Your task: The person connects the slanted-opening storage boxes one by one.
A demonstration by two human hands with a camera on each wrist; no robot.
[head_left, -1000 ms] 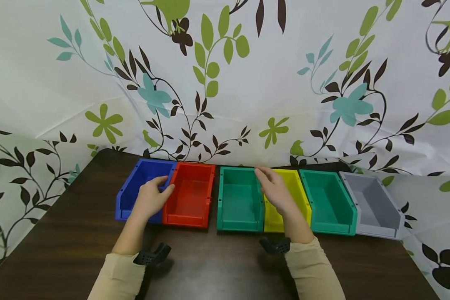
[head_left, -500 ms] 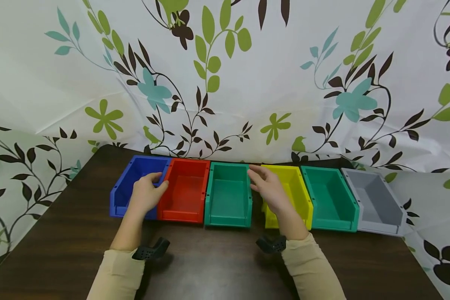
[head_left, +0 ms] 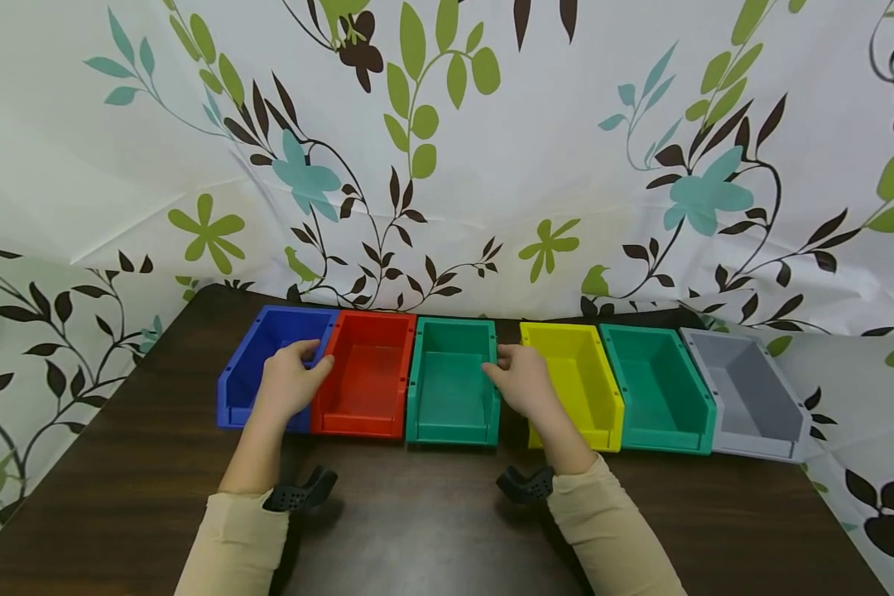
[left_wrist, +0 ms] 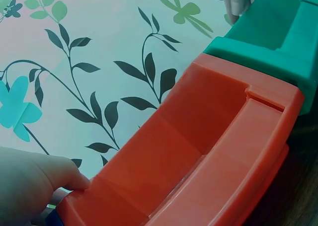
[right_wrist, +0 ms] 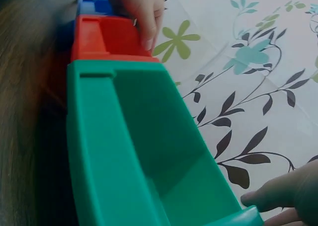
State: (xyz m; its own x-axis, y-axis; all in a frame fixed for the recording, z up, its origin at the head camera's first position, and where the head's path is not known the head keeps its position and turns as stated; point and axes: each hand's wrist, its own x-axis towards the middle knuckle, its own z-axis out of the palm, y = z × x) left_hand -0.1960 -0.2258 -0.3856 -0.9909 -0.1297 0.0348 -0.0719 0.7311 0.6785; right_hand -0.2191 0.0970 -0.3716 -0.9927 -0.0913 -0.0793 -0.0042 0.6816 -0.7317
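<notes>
A: Which one to watch, in that row on the dark table (head_left: 417, 513)?

B: The left green bin (head_left: 453, 381). Third from the left, flush against the red bin (head_left: 365, 387) on one side; on the other, a strip of table before the yellow bin (head_left: 577, 377)

A: Grip?

B: Right hand (head_left: 527, 382) pinches its right wall, thumb at the rim, fingers down the outer face, in the gap. Hold is on the rear half, so the bin lies to the left of that hand

A: And the left hand (head_left: 290, 381)?

B: Further off. Straddles the meeting walls of the blue bin (head_left: 244, 385) and the red bin, thumb on the red side. Grasping or merely resting there: cannot tell, fingertips partly hidden

A: Long axis?

B: Fore and aft, from the person toward the patterned cloth (head_left: 551, 149), alongside the red bin. Right hand plainly nearer; the red bin stands between the left green bin and the left hand

A: So a move would turn on what?

B: That flush left side, I reckon. Pushed leftward, it would press on the red bin, perhaps braced by the left hand; rightward, only the gap before the yellow bin
</notes>
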